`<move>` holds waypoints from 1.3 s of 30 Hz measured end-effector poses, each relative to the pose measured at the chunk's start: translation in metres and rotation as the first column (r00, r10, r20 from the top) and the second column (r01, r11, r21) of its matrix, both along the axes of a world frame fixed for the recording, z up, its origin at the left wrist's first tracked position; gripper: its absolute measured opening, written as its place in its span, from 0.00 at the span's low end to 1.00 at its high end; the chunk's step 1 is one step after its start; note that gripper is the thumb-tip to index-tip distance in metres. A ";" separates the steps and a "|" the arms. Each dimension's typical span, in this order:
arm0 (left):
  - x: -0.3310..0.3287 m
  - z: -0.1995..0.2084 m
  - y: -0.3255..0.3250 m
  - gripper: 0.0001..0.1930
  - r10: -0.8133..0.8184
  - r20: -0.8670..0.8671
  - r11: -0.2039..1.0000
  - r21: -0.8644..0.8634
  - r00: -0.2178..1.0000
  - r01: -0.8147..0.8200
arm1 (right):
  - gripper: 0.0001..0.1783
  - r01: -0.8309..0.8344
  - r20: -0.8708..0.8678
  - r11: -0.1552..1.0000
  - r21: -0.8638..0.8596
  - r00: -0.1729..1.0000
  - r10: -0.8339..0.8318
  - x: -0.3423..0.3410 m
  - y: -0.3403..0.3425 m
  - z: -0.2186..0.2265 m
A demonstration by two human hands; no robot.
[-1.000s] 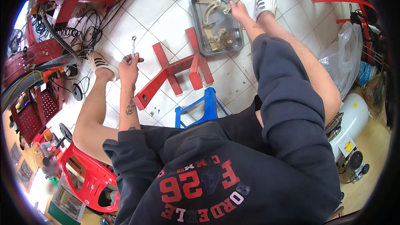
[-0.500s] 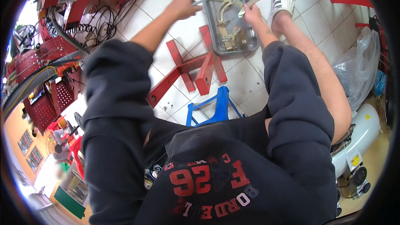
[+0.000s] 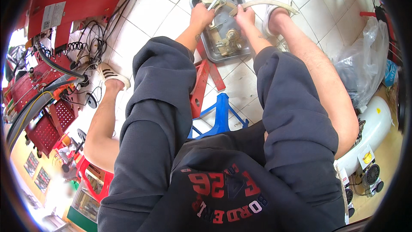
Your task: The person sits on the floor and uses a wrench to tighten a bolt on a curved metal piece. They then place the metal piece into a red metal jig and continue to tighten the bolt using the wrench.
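Note:
A dark grey metal tray lies on the tiled floor at the top middle. My left hand is closed at its upper left, gripping a silver wrench-like tool. The tool's end meets a tan metal linkage above the tray. My right hand is closed on a long, curved tan metal arm; it arches right, past the tray's rim. Whether arm and linkage are joined, I cannot tell. Greasy brass-coloured metal parts lie in the tray's near end.
Below the tray stand a red steel frame and a blue plastic stool. My shoe is close to the tray's right side. Red machinery with loose black cables fills the left; a clear plastic bag and white tank are right.
My left hand has come right from outside the tray to its upper left, bringing the silver tool onto the linkage. My right hand still holds the curved arm. The whole view has shifted.

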State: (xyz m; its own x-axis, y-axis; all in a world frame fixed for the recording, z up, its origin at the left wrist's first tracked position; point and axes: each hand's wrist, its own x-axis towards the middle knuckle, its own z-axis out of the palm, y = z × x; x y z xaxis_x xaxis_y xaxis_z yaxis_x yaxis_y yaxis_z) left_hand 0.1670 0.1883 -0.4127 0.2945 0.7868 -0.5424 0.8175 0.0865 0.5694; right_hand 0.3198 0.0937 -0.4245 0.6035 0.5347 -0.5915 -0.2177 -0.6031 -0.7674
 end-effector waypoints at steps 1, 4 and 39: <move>-0.001 0.006 0.001 0.18 0.002 0.032 1.000 0.002 0.999 -0.002 | 0.17 -0.005 -0.025 1.000 -0.021 1.000 0.004 0.000 0.004 0.003; 0.003 0.003 0.002 0.22 -0.048 0.181 0.998 0.050 0.982 0.040 | 0.17 0.131 -0.213 0.984 0.124 0.972 -0.103 -0.011 0.012 0.009; -0.029 0.002 -0.002 0.16 -0.028 -0.163 0.995 0.092 0.986 0.043 | 0.21 -0.795 0.210 0.574 -0.194 0.538 0.816 -0.013 0.001 -0.010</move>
